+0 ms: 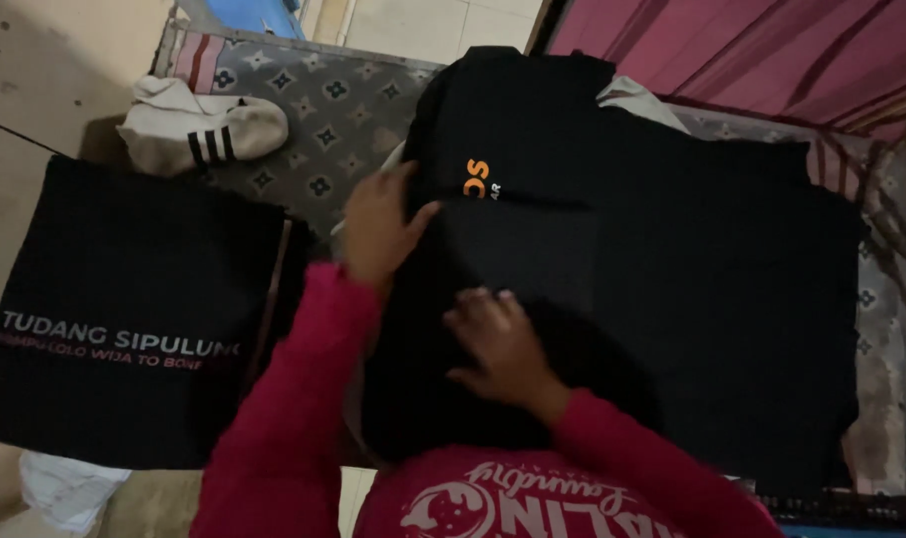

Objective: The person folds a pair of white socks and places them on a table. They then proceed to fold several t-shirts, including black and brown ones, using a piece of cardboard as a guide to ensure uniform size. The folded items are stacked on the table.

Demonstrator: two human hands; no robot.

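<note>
Right around the middle of the frame, both hands are down on a black garment [672,269] spread over a patterned mat [323,120]. Left hand [378,224] sits a bit above and left of centre, open, fingers spread flat on the cloth near the small orange print. Right hand [498,344] is lower, just below centre — also open, palm down, pressing on the fabric, not gripping anything. Both sleeves are red/pink.

Over on the left side of the frame there's a second black folded cloth [124,309] with white and red lettering, lying apart from the one being handled. Upper left, a white sock with black stripes [199,130] lies on the mat's edge. Upper right corner has a pinkish-red striped fabric [752,50] — can't tell what it belongs to.
</note>
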